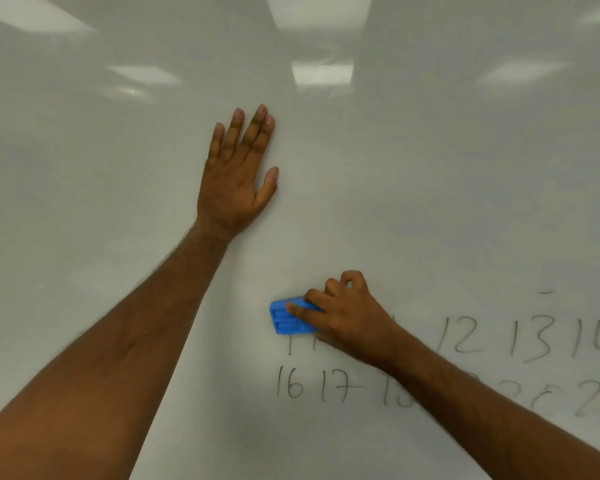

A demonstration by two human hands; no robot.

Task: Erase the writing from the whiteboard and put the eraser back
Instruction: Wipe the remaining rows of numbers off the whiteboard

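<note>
Your right hand (347,315) grips the blue eraser (290,317), fingers curled over its back, and presses it to the whiteboard (430,168) just below the middle of the frame. Your left hand (238,174) lies flat and released against the board above it, fingers straight, holding nothing.

You look to be partway through the wiping. The upper half of the board and the whole left side show no writing, only reflected ceiling lights. The eraser sits on the left end of the upper row of numbers (530,337): just under it only the bottoms of a few strokes show, while 12, 13 and 14 run clear to the right edge. The lower row of numbers (319,388) at the bottom of the frame reads 16, 17, then figures partly hidden behind your right forearm or blurred, out to the right edge.

So both rows are left to clear, and then the eraser goes back; its resting place is not in view
</note>
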